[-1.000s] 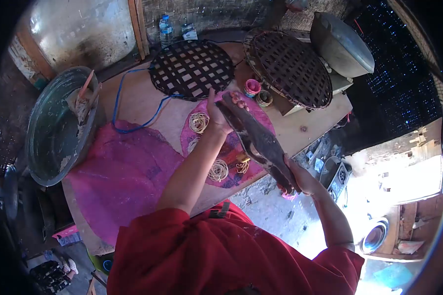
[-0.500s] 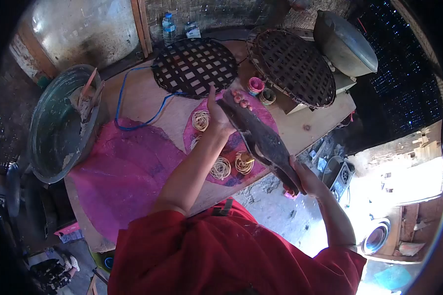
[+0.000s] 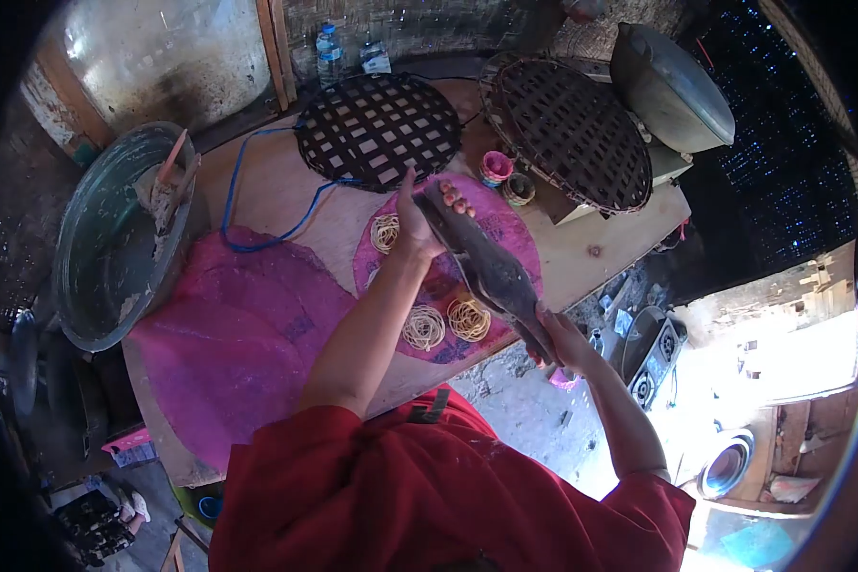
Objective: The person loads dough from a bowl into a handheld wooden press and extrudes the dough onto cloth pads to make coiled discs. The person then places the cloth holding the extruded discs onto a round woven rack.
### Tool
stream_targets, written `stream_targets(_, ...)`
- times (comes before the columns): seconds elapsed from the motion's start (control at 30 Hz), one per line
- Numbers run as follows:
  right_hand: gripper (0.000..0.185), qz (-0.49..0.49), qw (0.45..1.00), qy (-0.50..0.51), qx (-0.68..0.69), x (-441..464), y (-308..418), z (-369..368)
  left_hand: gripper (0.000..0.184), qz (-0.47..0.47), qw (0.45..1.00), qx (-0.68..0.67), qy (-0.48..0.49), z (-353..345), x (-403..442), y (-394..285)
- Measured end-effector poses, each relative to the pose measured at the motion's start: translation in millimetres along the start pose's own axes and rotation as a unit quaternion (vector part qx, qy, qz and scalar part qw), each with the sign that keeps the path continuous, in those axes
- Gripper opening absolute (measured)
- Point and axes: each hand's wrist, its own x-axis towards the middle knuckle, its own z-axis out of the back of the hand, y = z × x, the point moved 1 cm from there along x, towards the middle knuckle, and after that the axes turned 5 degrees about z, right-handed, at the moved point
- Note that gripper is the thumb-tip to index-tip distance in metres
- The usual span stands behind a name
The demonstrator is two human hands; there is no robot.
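Observation:
Both my hands hold a long dark wooden tool (image 3: pixel 496 267), wide in the middle and narrower at its ends, slanting over the table. My left hand (image 3: pixel 416 221) is closed round its upper end, with fingertips showing on the far edge. Round the lower end, my right hand (image 3: pixel 568 345) is closed too. Beneath the tool lies a round pink sheet (image 3: pixel 510 224) bearing several coils of thin pale strands. One pale coil (image 3: pixel 423 328) and a yellower coil (image 3: pixel 469 318) sit near its front edge; another coil (image 3: pixel 384 233) is beside my left wrist. The tool hides part of the sheet.
A larger pink cloth (image 3: pixel 257 334) covers the table's left side, beside a green basin (image 3: pixel 76 248) with sticks in it. Behind are two dark woven trays (image 3: pixel 377 129), small pink (image 3: pixel 496 168) and green (image 3: pixel 519 189) cups, and a metal pot (image 3: pixel 672 91). A stove (image 3: pixel 656 357) stands right.
My right hand and the tool's lower end have moved a little up and left. More of the yellower coil now shows; both hands keep their hold.

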Motion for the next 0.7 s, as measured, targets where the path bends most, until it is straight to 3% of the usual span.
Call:
stream_targets(0.07,0.064,-0.019,0.998,0.017,0.058,0.4,19.7,-0.6,0.057,-0.018,0.997,0.069,-0.001,-36.1,-2.0,-13.7)
stream_targets(0.13,0.062,-0.035,0.984,0.06,0.165,-5.2,49.7,-2.8,0.057,-0.018,0.998,0.053,-0.018,-54.0,0.6,-24.5)
stream_targets(0.2,0.062,-0.026,0.982,0.098,0.161,0.5,67.8,-1.5,0.054,-0.013,0.997,0.026,0.077,-60.1,1.7,-40.1)
stream_targets(0.27,0.065,-0.018,0.994,0.101,0.043,12.7,73.0,-0.2,0.051,-0.024,0.994,0.035,0.098,-39.5,4.5,-50.8)
stream_targets(0.4,0.066,-0.073,0.993,0.095,-0.003,38.9,70.6,-7.9,0.047,-0.103,0.991,0.049,0.07,17.5,4.4,-59.0)
stream_targets(0.47,0.07,-0.101,0.99,0.101,-0.021,44.9,73.3,-6.8,0.048,-0.114,0.993,-0.016,0.032,34.1,0.7,-58.2)
stream_targets(0.57,0.073,-0.043,0.987,0.071,-0.135,51.8,86.3,-7.1,0.05,-0.131,0.991,-0.011,0.033,11.8,-4.8,-70.0)
stream_targets(0.7,0.073,-0.03,0.986,0.075,-0.147,42.8,94.9,-13.4,0.05,-0.15,0.987,0.022,0.048,-10.7,-17.7,-80.0)
